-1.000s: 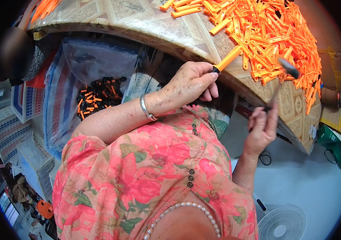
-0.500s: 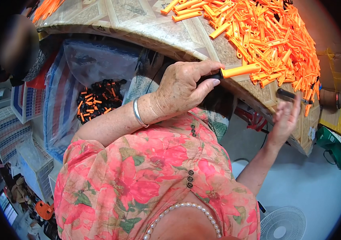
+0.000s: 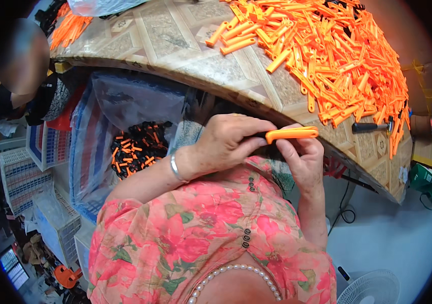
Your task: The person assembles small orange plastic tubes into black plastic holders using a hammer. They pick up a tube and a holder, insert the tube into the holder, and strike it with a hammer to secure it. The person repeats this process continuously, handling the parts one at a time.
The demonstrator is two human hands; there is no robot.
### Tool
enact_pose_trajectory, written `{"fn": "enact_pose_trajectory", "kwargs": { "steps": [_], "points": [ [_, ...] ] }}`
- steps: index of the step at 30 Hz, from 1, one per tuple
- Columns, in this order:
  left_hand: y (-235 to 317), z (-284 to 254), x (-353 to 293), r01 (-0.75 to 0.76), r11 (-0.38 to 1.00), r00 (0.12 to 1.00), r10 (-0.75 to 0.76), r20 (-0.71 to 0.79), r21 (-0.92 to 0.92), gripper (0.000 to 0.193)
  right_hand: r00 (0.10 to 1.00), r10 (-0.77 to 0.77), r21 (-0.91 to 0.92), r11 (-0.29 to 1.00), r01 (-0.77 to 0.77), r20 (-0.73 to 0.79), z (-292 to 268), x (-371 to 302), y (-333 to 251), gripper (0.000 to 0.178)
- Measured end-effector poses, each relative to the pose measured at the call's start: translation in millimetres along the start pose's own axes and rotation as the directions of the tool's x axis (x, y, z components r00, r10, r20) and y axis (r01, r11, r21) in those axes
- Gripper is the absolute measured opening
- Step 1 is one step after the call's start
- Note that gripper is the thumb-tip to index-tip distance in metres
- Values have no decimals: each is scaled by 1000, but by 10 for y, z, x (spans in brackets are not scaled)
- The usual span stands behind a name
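Observation:
Both my hands meet in front of my chest, just off the table's near edge. An orange plastic handle piece (image 3: pixel 294 134) lies level between them. My right hand (image 3: pixel 303 159) pinches it, thumb below and fingers behind. At the handle's left end, my left hand (image 3: pixel 228 141) is closed, thumb against forefinger, around a dark part mostly hidden by the fingers. On the table at the right lies a black-handled tool (image 3: pixel 369 127) with a metal head, out of my grasp.
A large heap of orange handle pieces (image 3: pixel 347 66) covers the table's right side. More orange pieces (image 3: pixel 70 29) lie far left. Below the table, a striped bag (image 3: pixel 87 152) holds black-and-orange parts (image 3: pixel 142 147). A white fan (image 3: pixel 370 289) stands lower right.
My right hand has come left from beside the black-handled tool and now grips the orange handle piece. My left hand has lowered slightly, keeping hold. The tool now lies on the table.

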State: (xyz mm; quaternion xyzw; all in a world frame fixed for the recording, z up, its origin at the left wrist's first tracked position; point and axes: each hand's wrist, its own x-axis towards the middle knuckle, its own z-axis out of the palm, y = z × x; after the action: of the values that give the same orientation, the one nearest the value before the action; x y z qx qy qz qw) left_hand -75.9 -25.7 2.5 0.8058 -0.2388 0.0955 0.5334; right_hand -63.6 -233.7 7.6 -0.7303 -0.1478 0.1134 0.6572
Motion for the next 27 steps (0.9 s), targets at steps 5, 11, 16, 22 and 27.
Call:
{"fn": "enact_pose_trajectory", "kwargs": {
  "steps": [5,11,16,22,27],
  "points": [
    [-57,-1046,-400,464,886,872,-457,174,2,23,979,-9,-29,1000,3,-206,-225,-21,50,23],
    [-57,-1863,-1134,553,523,637,-767,76,649,27,932,12,17,1000,-6,-363,-434,14,122,18],
    [-149,-1647,-692,440,791,894,-429,-127,425,26,942,37,35,999,-27,-333,-433,72,126,19],
    [-277,-1065,353,188,911,977,-136,-164,367,24,953,112,94,992,-89,-282,-506,107,136,18],
    [-397,-668,984,-91,810,979,180,-97,579,27,951,125,64,992,-111,-282,-512,124,114,18]
  ]
}}
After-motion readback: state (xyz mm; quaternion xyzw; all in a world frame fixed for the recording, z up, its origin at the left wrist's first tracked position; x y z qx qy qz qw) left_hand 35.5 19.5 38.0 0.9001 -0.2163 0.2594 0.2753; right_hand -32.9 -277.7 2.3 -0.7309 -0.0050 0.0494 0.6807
